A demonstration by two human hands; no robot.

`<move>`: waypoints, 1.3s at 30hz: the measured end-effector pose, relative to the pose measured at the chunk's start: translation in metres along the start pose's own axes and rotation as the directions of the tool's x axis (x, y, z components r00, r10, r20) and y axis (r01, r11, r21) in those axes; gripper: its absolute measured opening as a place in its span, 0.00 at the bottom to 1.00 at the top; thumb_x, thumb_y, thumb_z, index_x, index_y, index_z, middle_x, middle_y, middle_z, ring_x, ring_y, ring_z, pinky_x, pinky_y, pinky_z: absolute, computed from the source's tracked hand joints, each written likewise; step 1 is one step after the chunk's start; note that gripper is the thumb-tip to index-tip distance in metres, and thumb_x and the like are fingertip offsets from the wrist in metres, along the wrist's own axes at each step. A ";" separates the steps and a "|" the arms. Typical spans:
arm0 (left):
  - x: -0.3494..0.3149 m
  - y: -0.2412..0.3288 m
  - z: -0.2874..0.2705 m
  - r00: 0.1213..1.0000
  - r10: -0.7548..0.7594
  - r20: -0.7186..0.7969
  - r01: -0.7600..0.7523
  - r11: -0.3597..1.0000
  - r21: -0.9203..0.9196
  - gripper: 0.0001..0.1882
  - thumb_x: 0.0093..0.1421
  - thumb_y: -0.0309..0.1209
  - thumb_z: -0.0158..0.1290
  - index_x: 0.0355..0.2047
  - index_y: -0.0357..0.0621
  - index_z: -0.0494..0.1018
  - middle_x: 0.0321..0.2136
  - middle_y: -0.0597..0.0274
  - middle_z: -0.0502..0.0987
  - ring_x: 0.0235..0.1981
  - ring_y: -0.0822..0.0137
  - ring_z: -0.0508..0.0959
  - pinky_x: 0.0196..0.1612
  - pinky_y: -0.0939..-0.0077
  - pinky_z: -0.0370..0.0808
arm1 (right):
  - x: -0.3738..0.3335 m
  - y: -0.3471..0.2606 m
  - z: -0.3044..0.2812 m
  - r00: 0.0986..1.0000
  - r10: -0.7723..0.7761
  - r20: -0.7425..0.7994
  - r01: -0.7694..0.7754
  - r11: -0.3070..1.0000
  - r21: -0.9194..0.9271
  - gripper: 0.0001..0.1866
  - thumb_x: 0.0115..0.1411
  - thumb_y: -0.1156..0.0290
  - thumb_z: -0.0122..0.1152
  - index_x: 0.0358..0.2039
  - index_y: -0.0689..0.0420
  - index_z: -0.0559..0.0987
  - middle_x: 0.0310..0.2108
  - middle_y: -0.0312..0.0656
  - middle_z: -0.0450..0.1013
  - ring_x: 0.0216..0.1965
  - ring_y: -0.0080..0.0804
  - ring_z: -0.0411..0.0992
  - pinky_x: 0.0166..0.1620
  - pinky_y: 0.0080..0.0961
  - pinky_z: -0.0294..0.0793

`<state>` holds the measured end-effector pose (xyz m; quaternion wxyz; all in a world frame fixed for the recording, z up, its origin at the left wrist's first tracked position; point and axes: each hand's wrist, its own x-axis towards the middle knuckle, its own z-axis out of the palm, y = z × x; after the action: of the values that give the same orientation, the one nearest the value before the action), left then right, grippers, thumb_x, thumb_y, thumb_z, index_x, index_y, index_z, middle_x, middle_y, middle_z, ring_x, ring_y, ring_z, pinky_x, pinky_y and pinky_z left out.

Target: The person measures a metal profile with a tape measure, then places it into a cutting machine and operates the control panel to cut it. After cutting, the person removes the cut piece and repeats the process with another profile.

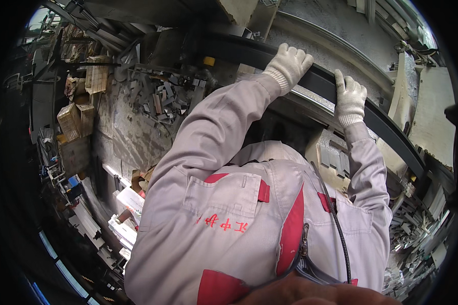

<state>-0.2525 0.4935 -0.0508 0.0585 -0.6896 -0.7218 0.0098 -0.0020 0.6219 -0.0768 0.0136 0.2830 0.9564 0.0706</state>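
Observation:
A long dark metal profile (387, 122) runs across in front of me, from the upper middle down to the right, its line bent by the lens. My left hand (289, 63), in a white knitted glove, is closed over it with the fingers curled across its far edge. Farther right along the same profile, my right hand (350, 97), gloved alike, has its fingers hooked over it. The thumbs' hold is partly hidden. Just below the profile, between my hands, a lighter metal strip (313, 97) follows its line.
Grey metal offcuts (163, 99) lie heaped on the floor at left, with more scrap (417, 229) at lower right. Stacked wire-like crates (76, 121) stand far left. A grey flat surface with a raised rail (336, 38) lies beyond the profile. A pale panel (432, 117) is at right.

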 end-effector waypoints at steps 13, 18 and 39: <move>0.006 -0.015 -0.012 0.998 0.067 0.001 -0.066 0.989 -0.130 0.25 0.63 0.27 0.62 0.61 0.48 0.72 0.47 0.59 0.81 0.51 0.57 0.83 0.58 0.61 0.75 | 0.010 0.005 -0.035 0.999 0.022 0.048 -0.024 0.999 0.044 0.54 0.53 0.75 0.76 0.81 0.36 0.67 0.63 0.40 0.75 0.65 0.43 0.75 0.71 0.49 0.69; -0.005 -0.004 -0.009 0.996 0.005 -0.086 -0.017 0.991 -0.132 0.26 0.63 0.27 0.61 0.62 0.48 0.73 0.49 0.59 0.80 0.52 0.56 0.82 0.61 0.57 0.74 | 0.004 0.007 -0.023 1.000 0.012 -0.019 -0.011 0.997 0.080 0.54 0.52 0.76 0.76 0.81 0.36 0.68 0.63 0.42 0.74 0.64 0.45 0.75 0.71 0.51 0.69; -0.003 -0.012 -0.002 0.990 0.110 -0.084 -0.127 0.960 -0.250 0.50 0.47 0.26 0.76 0.72 0.49 0.67 0.62 0.54 0.77 0.63 0.48 0.77 0.71 0.49 0.71 | -0.011 -0.013 -0.045 0.979 0.203 0.032 -0.205 0.974 0.092 0.34 0.74 0.61 0.61 0.79 0.41 0.71 0.64 0.44 0.74 0.69 0.48 0.69 0.77 0.63 0.55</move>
<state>-0.2645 0.4897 -0.0476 -0.0062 -0.7333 -0.6720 -0.1036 -0.0026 0.5993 -0.0347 0.0034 0.3810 0.9243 0.0231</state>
